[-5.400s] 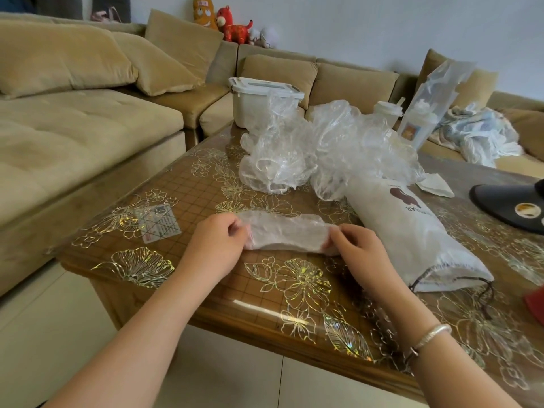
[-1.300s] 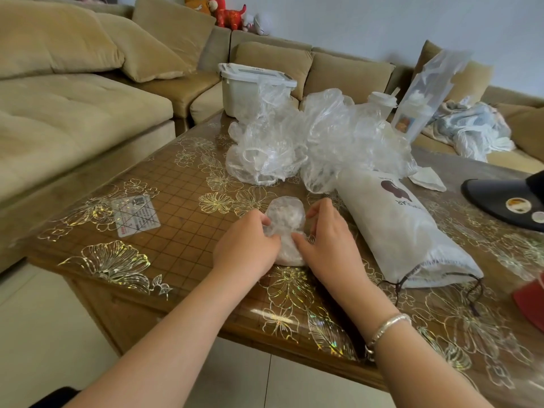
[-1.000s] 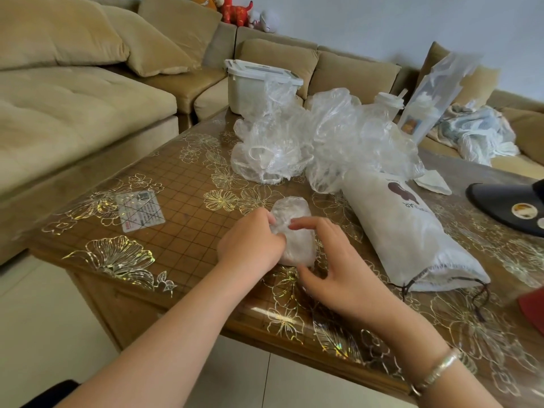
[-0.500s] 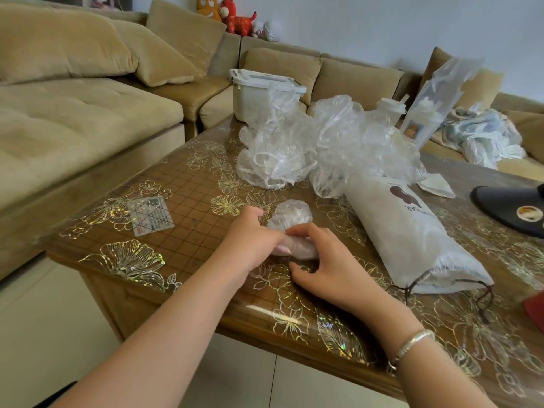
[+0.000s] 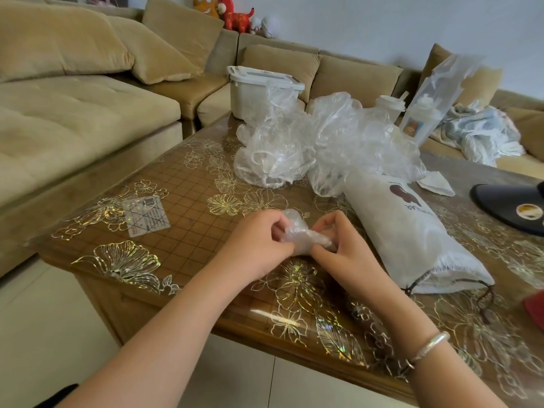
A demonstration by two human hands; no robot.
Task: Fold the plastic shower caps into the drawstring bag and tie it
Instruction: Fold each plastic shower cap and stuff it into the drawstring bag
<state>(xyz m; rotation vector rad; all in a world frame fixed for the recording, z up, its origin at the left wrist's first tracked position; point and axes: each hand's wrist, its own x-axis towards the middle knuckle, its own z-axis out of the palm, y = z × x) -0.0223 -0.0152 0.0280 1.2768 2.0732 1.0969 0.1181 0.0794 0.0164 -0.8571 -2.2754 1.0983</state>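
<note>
Gold flowers pattern the brown bench [image 5: 188,219], where a folded shower cap [image 5: 297,238] sits pinched between 2 hands: left hand [image 5: 259,245] gripping its left end, right hand [image 5: 344,248] its right. Just right lies the white drawstring bag [image 5: 412,231]; loose shower caps [image 5: 323,142] pile behind.
</note>
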